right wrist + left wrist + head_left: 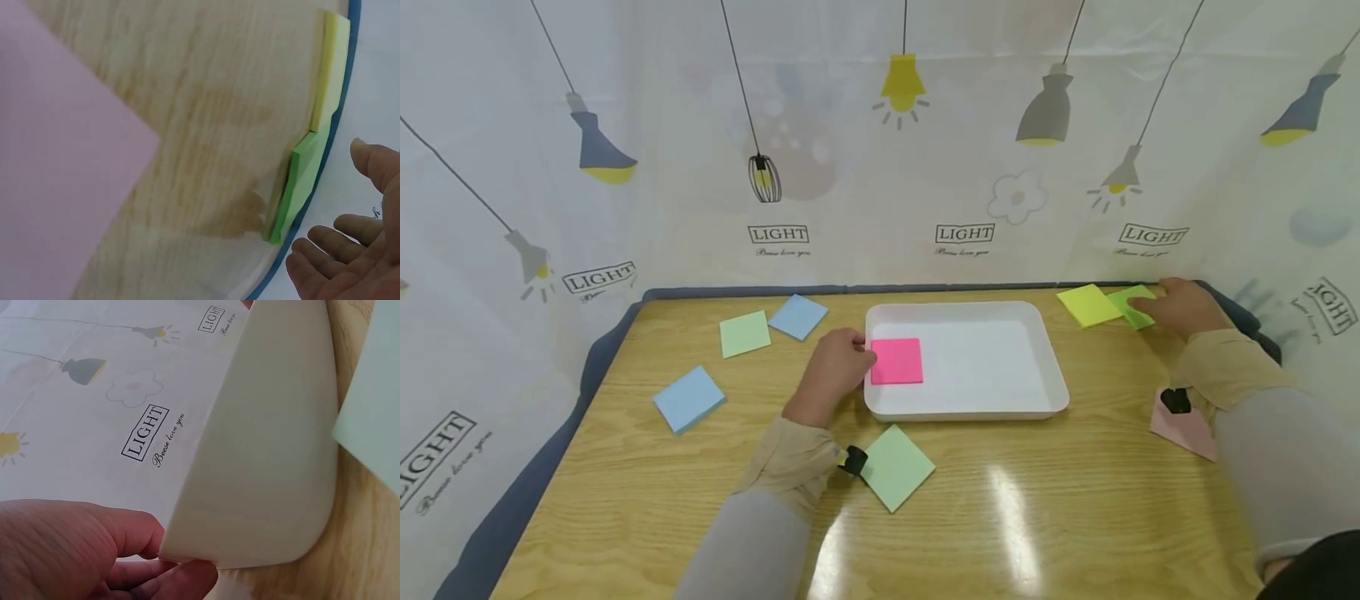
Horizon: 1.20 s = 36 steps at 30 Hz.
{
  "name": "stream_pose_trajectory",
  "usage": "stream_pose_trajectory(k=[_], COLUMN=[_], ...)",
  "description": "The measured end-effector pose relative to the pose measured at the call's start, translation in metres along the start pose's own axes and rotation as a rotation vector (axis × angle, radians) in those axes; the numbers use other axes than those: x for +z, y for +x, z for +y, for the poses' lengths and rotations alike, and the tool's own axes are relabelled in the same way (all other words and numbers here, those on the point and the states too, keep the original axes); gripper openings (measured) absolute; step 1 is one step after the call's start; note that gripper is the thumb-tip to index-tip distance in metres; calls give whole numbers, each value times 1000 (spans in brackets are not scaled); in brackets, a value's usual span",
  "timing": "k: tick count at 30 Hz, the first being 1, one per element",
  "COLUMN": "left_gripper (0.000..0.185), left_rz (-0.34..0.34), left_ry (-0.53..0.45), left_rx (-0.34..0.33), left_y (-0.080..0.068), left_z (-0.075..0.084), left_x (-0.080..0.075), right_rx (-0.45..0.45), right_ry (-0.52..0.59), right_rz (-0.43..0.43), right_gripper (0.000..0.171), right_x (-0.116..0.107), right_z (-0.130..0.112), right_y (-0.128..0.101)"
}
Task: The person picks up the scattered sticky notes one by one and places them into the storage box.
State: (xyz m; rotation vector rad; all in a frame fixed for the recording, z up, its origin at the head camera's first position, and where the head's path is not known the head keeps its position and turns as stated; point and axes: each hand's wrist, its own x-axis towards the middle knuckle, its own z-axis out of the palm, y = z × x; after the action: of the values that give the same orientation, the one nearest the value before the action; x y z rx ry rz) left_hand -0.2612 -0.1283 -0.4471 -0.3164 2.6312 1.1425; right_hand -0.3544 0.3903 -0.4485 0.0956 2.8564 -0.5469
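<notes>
Wooden table (1075, 517) carries a white tray (1045, 350) holding a pink pad (897, 361); left hand (833, 371) grasps its rim, right hand (1183, 307) hovers relaxed by a green pad (1131, 302).

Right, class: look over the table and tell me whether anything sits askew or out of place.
Most note pads lie scattered at odd angles on the table. The bright green pad overlaps the yellow pad at the far right edge. Only the pink pad is in the white tray. Nothing looks spilled or damaged.
</notes>
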Motion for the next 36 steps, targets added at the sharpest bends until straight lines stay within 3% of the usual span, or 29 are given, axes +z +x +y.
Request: stream_pose_trajectory(k=[7, 18, 26, 33, 36], left_gripper=[41, 38, 40, 36, 37], left_rz=[-3, -3, -4, -1, 2], left_ry=[-3, -12, -1, 6, 9], left_rx=[-1, -17, -6, 5, 7], left_y=[-1, 0, 1, 0, 0], left_z=[1, 1, -2, -2, 0], left_x=[0, 1, 0, 0, 1], right_rx=[6, -34, 75, 84, 92], right_ry=[-44, -53, -78, -157, -163], right_rz=[44, 82, -39, -156, -198], right_gripper=[104, 82, 95, 94, 106], right_x=[14, 19, 10, -5, -10], right_z=[9, 15, 13, 5, 4], right_y=[14, 14, 13, -4, -8])
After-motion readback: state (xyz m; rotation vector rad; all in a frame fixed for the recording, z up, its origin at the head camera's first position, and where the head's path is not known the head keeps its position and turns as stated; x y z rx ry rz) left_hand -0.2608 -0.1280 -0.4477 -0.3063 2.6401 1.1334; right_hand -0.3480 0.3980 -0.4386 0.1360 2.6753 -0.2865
